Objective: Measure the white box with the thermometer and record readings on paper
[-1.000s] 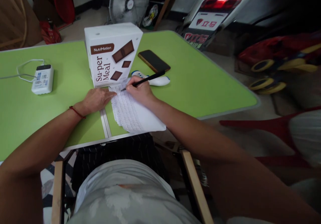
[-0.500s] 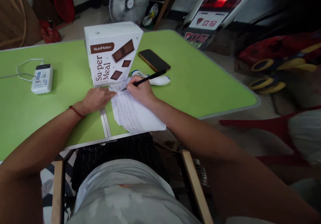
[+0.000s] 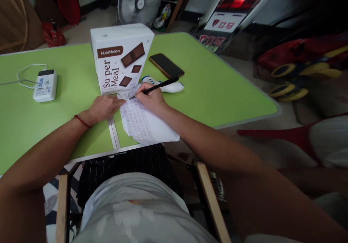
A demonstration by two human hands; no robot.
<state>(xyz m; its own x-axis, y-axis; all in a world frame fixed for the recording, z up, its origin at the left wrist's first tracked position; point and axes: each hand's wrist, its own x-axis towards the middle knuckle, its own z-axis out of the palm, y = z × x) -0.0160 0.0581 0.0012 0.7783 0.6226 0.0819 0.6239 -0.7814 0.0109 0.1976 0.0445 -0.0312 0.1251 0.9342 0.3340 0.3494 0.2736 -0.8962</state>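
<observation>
A black pen [image 3: 160, 85] is pinched in my right hand [image 3: 151, 98], its tip on a sheet of paper [image 3: 144, 121] covered with rows of handwriting on its left part. My left hand [image 3: 103, 107] lies on the table at the sheet's left edge, fingers stretched out and their tips resting on the paper. Just beyond the sheet stands a white NutriMotion box [image 3: 119, 60] with chocolate bars printed on it. Behind my right hand lies a white and blue handheld device [image 3: 171, 87], partly covered by the pen and hand.
On the green table [image 3: 212, 94] a smartphone [image 3: 166, 65] lies at the back right. A white power bank [image 3: 45, 86] with a cable sits at the left. Beyond the table stand a fan [image 3: 140, 3] and a scooter [image 3: 233, 11]. A red chair [image 3: 296, 136] is at the right.
The pen tip has shifted slightly left along the paper with my right hand. My left hand stays in its place on the sheet. The whole view has moved a little.
</observation>
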